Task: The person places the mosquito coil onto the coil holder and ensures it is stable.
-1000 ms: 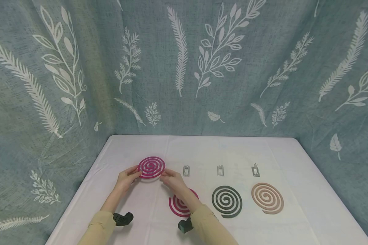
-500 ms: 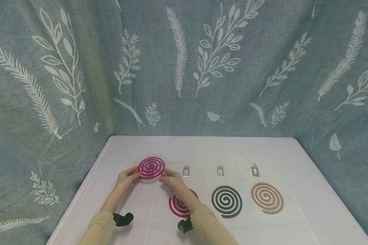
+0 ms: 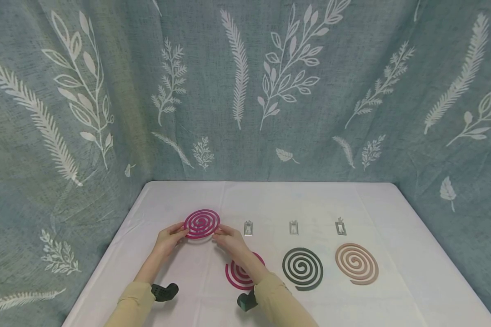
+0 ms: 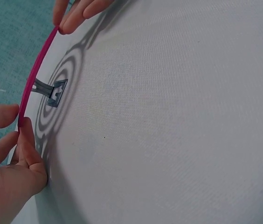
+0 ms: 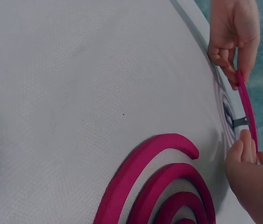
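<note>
A magenta spiral coil [image 3: 202, 223] is held level above the table at the left, on top of a small metal stand [image 4: 54, 92] whose base rests on the cloth. My left hand [image 3: 168, 239] pinches the coil's left edge between thumb and fingers. At the opposite edge, my right hand [image 3: 231, 241] pinches the same coil. From the side, the left wrist view shows the raised coil [image 4: 33, 77] as a thin strip, its spiral shadow falling on the cloth. Beneath my right forearm lies a second magenta coil [image 5: 145, 186], partly hidden in the head view.
A dark green coil [image 3: 303, 269] and a tan coil [image 3: 356, 264] lie flat to the right. Behind them are three metal stands, at left [image 3: 248, 228], middle [image 3: 293, 227] and right [image 3: 341, 226]. A patterned curtain [image 3: 212, 91] borders the white table [image 3: 409, 290].
</note>
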Tool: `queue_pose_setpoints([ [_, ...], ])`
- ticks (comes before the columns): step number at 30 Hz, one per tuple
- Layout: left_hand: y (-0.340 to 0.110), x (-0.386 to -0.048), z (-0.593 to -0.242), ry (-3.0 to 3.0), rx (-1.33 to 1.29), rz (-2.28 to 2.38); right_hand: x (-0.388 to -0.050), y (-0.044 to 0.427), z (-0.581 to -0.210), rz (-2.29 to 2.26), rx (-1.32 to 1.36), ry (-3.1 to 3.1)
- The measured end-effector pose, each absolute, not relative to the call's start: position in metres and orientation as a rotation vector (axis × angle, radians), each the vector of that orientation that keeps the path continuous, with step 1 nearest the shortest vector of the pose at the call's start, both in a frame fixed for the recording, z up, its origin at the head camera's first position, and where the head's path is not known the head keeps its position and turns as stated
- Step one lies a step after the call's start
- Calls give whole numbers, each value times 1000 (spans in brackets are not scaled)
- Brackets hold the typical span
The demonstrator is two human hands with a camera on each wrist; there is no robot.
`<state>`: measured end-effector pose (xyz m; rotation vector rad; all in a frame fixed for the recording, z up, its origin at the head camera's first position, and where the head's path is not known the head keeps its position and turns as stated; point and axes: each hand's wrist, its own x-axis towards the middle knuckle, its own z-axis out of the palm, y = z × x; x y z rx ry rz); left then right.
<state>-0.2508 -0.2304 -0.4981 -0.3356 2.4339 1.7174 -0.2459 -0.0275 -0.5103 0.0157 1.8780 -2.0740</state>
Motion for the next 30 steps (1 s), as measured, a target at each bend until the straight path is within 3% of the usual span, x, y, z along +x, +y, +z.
queue_pose_setpoints([
  [30,-229,-250,-500,2464,-374,1716,-246,-28,-509,-2113,15,1841],
])
